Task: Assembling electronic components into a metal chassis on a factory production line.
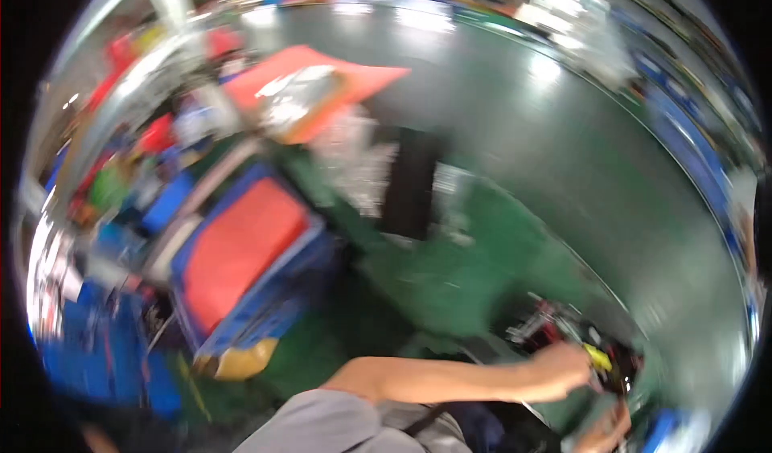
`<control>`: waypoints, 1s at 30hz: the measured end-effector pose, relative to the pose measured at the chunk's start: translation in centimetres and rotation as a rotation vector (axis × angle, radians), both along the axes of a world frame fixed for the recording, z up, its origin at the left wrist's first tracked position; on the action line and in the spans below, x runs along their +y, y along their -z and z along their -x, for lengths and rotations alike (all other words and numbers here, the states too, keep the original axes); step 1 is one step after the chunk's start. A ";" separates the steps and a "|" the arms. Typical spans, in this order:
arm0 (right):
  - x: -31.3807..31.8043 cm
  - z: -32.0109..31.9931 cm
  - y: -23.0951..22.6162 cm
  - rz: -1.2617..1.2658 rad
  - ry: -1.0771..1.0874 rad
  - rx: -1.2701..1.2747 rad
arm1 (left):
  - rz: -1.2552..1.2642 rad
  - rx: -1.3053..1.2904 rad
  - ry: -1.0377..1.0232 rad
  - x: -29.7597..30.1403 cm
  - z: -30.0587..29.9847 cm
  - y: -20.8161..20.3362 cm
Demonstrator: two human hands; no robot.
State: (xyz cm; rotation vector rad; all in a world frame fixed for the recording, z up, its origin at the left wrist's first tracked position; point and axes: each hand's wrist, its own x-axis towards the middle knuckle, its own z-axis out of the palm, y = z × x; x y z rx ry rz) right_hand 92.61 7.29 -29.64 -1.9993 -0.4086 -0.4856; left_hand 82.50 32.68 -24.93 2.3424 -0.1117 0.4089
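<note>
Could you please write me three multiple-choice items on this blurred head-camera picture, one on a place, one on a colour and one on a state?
1. Where in the picture are the person's hands?
A. upper left
B. lower right
C. top centre

2. What colour is the top of the blue-framed cart at left?
A. red
B. white
C. black

3. How does the outstretched hand stand to the small yellow part?
A. far from it
B. at it, seemingly gripping it
C. resting flat on the floor

Answers: 1 B, both the outstretched hand and the other hand lie lower right. 2 A, the cart shows a red top. 3 B, the hand meets the yellow part, though blur hides the fingers.
</note>
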 end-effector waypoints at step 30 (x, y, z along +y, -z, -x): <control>10.0 3.4 -1.8 -0.139 -0.074 0.332 | -0.186 0.445 0.063 7.9 -6.0 -5.6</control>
